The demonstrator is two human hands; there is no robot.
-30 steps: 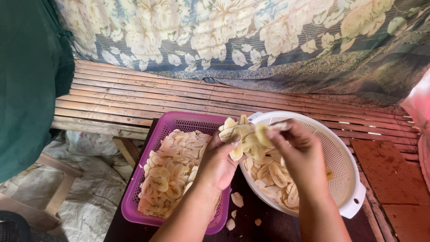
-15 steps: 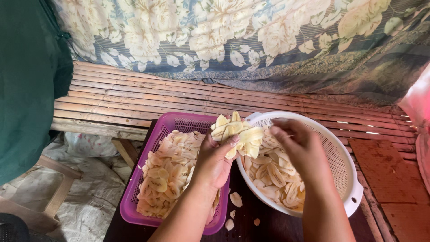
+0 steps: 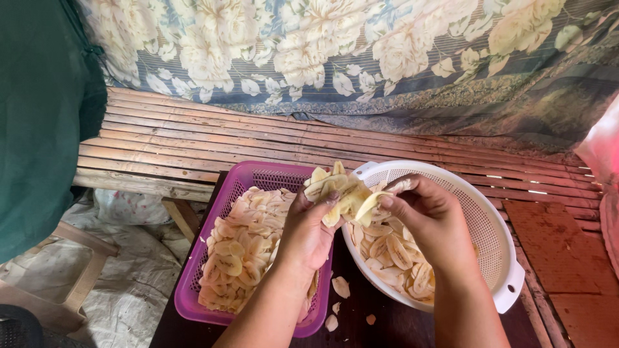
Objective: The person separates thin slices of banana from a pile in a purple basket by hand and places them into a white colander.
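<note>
Both hands work a clump of banana slices above the gap between two baskets.

Near: loose slices point(image 3: 340, 287) on dark table point(image 3: 393, 325). Left hand point(image 3: 308, 229) grips slice stack point(image 3: 335, 190); right hand point(image 3: 432, 219) pinches one slice off it, fingers closed. Purple basket point(image 3: 193, 293) left, white colander point(image 3: 496, 258) right, both holding slices. Beyond: bamboo bench point(image 3: 193, 142), floral cloth point(image 3: 361, 51).

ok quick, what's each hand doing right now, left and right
Left hand: closed on a clump of pale yellow banana slices.
Right hand: fingers pinched on a slice at that clump, above the round white plastic colander.
</note>
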